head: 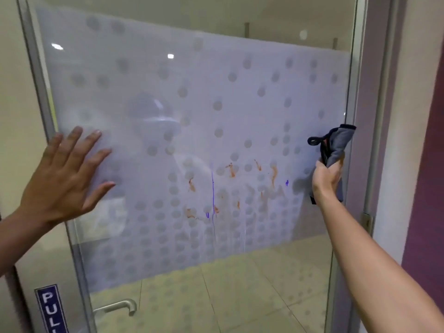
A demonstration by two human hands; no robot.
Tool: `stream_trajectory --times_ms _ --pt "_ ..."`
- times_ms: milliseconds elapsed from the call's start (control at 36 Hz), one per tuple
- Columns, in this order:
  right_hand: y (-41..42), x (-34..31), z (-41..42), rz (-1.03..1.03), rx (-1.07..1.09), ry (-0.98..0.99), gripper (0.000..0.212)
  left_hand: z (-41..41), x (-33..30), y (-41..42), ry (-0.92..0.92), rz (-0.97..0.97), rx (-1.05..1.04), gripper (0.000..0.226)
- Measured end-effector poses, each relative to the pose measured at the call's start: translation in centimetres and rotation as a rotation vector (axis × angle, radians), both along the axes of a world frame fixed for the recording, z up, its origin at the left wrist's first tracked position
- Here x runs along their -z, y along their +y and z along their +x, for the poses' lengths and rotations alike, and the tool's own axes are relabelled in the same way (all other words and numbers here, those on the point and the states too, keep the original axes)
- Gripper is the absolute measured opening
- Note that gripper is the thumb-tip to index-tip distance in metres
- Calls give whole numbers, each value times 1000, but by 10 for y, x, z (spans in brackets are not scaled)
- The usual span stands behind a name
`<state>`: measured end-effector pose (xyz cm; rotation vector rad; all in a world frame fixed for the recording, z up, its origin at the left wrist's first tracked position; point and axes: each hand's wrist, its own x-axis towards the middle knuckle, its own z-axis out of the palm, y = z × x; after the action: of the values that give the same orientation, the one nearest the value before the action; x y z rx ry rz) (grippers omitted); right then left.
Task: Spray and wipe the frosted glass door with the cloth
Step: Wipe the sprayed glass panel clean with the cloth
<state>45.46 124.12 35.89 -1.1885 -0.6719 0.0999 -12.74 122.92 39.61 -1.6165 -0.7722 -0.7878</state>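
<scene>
The frosted glass door fills the view, its pale film patterned with grey dots. Orange smears and a thin blue line mark the lower middle of the film, with wet drips running below. My left hand lies flat against the glass at the left edge, fingers spread, holding nothing. My right hand is at the door's right edge, fist closed around a bunched grey cloth with dark trim that sticks up above the fingers. No spray bottle is visible.
A metal door frame and a purple wall stand to the right. A blue PULL sign and a metal handle sit at the lower left. Tiled floor shows through the clear lower glass.
</scene>
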Motion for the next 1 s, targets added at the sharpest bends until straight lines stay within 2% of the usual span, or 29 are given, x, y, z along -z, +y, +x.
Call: stream_trajectory --times_ms 56,167,417,528,611,750,833,1000 --pt "4 1 -10 35 54 22 73 2 0 -1 -1 8 5 71" --pt "7 6 -40 27 159 -64 74 4 0 -1 -5 26 3 70" --pt "-11 12 -148 79 112 -319 90 7 0 -6 3 43 15 69" --pt "-20 6 -200 122 82 -547 104 7 -1 -9 13 38 1 69" --pt "-25 4 -237 131 92 -684 106 7 -2 -13 8 15 4 68" --pt "-31 11 -282 160 24 -951 102 7 -3 -15 -47 -49 76 63" --pt "-32 22 -300 217 -22 -1143 93 5 -5 -17 -117 -113 139 67" --pt "-27 35 -290 336 -32 -1536 84 6 -7 -21 -132 -133 149 64"
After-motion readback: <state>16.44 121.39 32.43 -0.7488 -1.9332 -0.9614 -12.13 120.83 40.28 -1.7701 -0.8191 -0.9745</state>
